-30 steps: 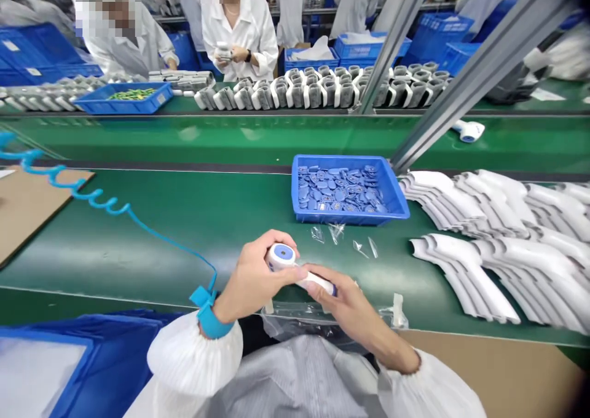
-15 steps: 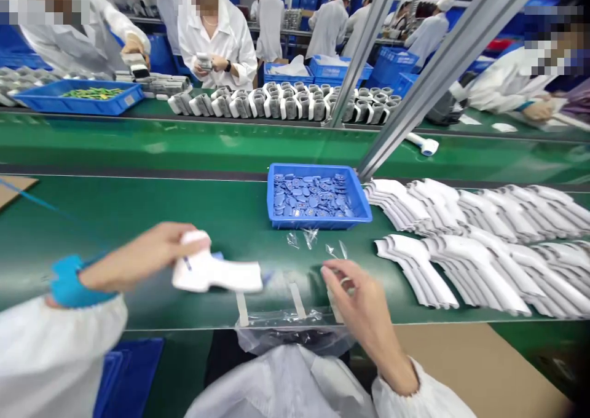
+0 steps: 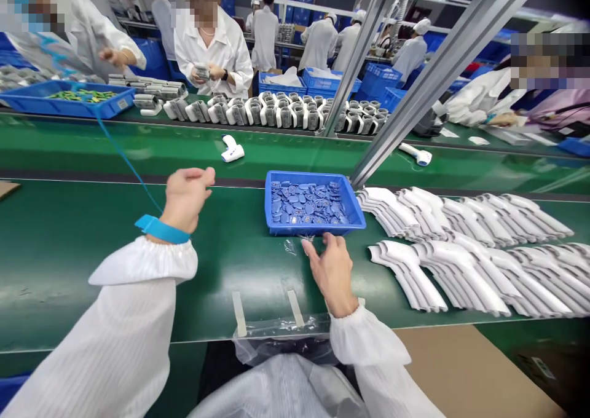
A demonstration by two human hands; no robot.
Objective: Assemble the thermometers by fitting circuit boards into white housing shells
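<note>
My left hand [image 3: 187, 200], with a blue wrist strap [image 3: 163, 228], is raised over the green table with its fingers loosely bent and nothing in them. Beyond it, a white gun-shaped device [image 3: 232, 149] with blue parts lies on the green conveyor. My right hand [image 3: 332, 270] reaches to the front of a blue tray [image 3: 318, 228] full of small blue oval pieces [image 3: 306, 203]. Its thumb and fingers are apart, close to scraps of clear film [image 3: 289, 246] on the table.
Stacked white shell halves [image 3: 461, 264] cover the right side. A slanting metal post [image 3: 415, 92] rises behind the tray. Another white device [image 3: 416, 154] lies on the conveyor. Across it, co-workers stand behind rows of grey-and-white housings [image 3: 276, 112]. Tape strips [image 3: 238, 313] hold a clear bag [image 3: 276, 332] at the front edge.
My left hand has let go of the white gun-shaped device, which now lies on the conveyor, and has moved away from me. My right hand has moved forward to the tray's front.
</note>
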